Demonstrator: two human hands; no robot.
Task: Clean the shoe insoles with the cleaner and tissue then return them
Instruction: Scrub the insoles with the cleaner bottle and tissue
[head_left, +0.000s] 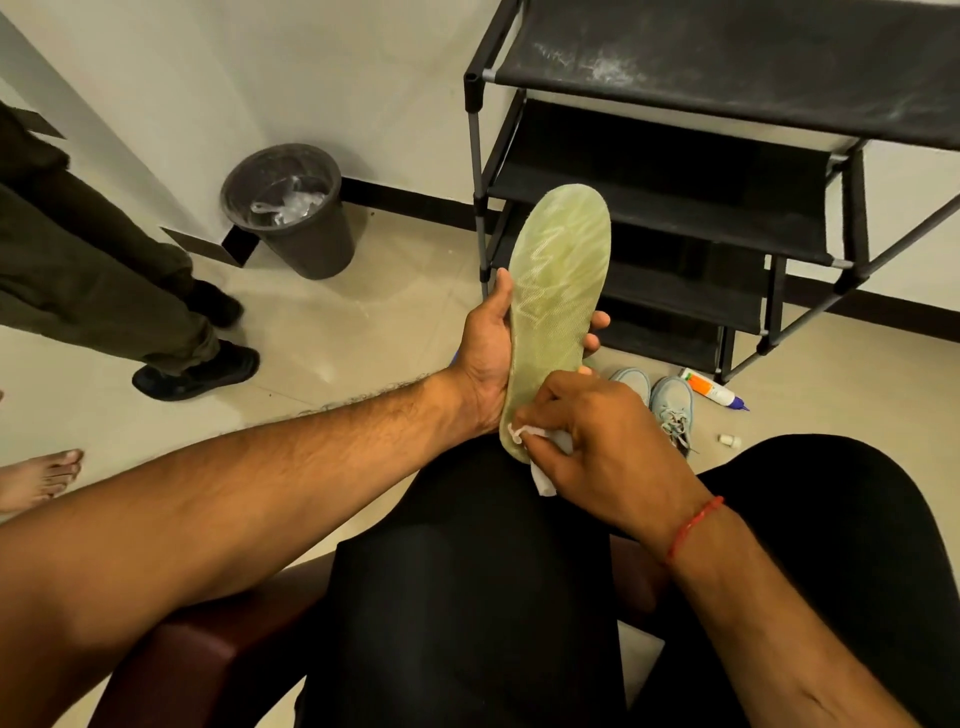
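Wiping: my right hand (602, 431) pinches a white tissue (544, 482) in curled fingers and presses it on the heel end of the insole (558, 291).
Insole: pale green, patterned face toward me, nearly upright, heel end low over my black-clad knee, toe up in front of the shoe rack (675, 182).
Left hand: my left hand (485, 358) grips the insole's middle from behind, thumb along its left edge, fingers (597, 318) curling round its right edge.
Shoes: a light blue laced pair of shoes (670, 405) stands on the floor (363, 322), just past my right hand, at the rack's foot.
Cleaner: the cleaner bottle (714, 391), white with an orange label, lies on its side just right of the shoes; a small white cap (730, 440) lies near it, apart.
Bin: a dark bin (291, 208) with clear plastic inside stands in the corner, left of the rack.
Bystander: legs (104, 270) in olive trousers and black shoes stand at the left.
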